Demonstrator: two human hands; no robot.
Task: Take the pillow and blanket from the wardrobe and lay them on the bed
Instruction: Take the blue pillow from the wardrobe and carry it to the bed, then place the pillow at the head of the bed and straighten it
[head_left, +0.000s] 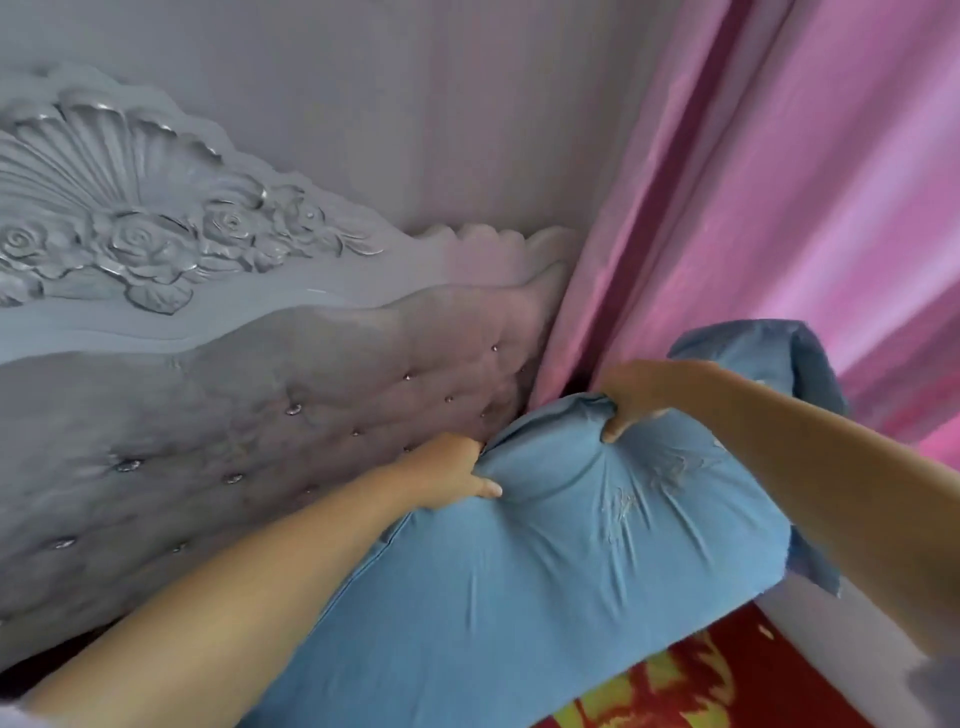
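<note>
Both hands gripped the blue pillow (545, 561). Left hand (457, 475) was clamped on its far edge at about 10 o'clock of the pillow, thumb on top, fingers tucked behind the fabric. Right hand (631, 397) pinched the top edge at about 12 o'clock, thumb pressing into the cover, fabric bunched under it. Hands were apart, near each other along the same edge. Pillow was tilted, upper end close against the tufted grey headboard (260, 415), can't tell if touching. Loose flap of the cover stuck up at 2 o'clock behind the right forearm. Pink curtain (779, 208) hung at 1 o'clock, just beside the headboard's end. Red and yellow patterned bed cover (675, 686) showed under the pillow at 5 o'clock. Carved shell and roses sat on the headboard top at 10 o'clock.
</note>
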